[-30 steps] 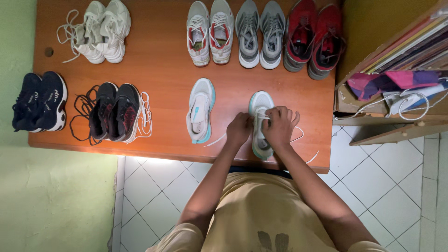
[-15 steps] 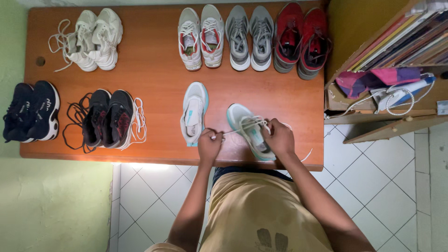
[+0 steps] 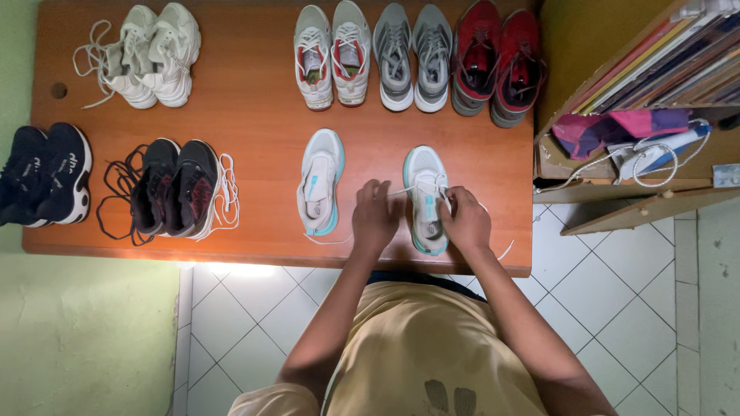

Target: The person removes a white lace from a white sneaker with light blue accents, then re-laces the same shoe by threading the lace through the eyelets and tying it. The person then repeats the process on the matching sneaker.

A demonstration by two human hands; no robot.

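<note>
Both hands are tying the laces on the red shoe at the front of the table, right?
Not quite. The head view shows the left hand and right hand on the laces of a white and teal shoe at the front of the table. The red shoes sit untouched at the back.

An orange-brown wooden table [image 3: 254, 100] stands against a pale green wall [image 3: 77, 331]. Below lies a white tiled floor [image 3: 617, 285] with dark grout. To the right, a wooden bookshelf [image 3: 586, 46] holds upright books.
</note>
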